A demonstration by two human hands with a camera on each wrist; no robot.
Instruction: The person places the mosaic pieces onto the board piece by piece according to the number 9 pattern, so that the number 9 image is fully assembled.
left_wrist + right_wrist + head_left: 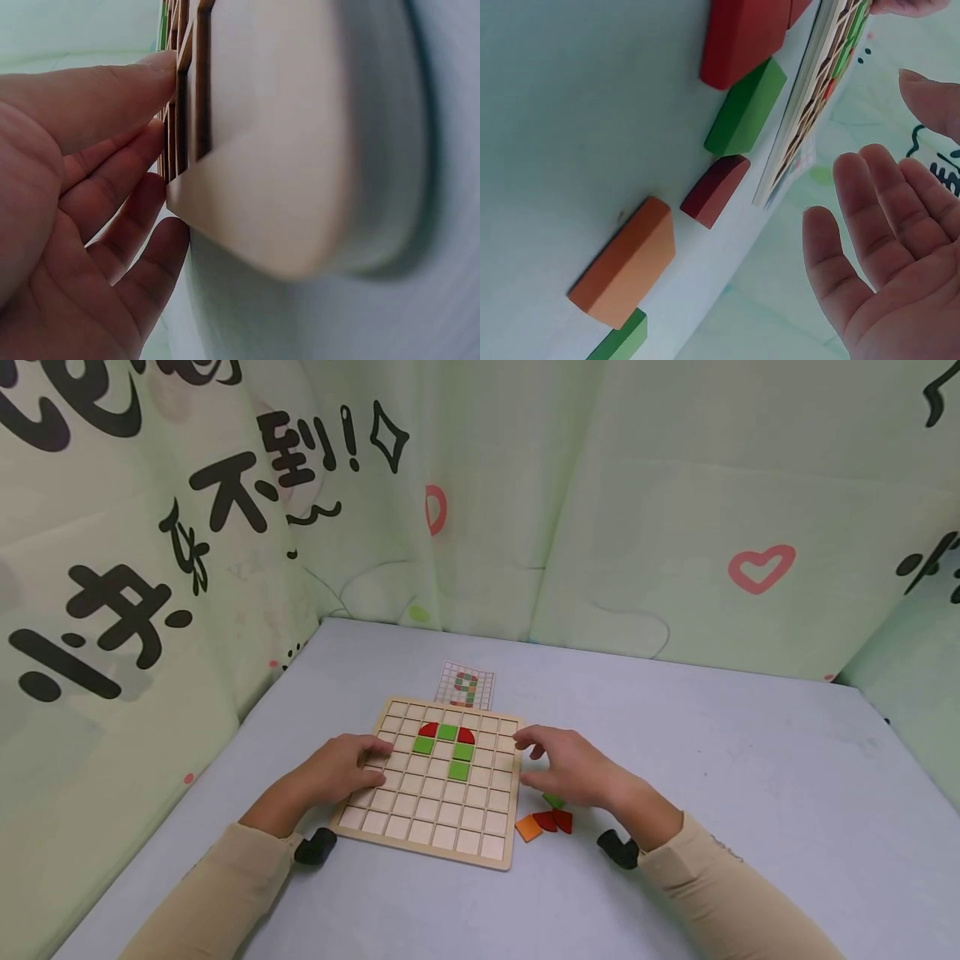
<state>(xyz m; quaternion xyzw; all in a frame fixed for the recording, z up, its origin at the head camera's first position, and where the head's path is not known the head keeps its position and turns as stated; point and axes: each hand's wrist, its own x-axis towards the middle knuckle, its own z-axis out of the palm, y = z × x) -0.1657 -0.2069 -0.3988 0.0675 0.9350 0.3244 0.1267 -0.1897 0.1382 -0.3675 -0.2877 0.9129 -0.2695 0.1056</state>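
Six tiles (459,771) seated in the grid board (450,815), loose pieces (528,827) at its right

Left hand (343,768), thumb and fingers apart, lies at the board's left edge; its pressure is hard to judge. Right hand (567,766), fingers parted, holds nothing. Pieces are best gripped by their sides and lowered level.

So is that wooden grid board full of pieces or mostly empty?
Mostly empty: the head view shows four green pieces and two red pieces in the grid board, the rest bare.
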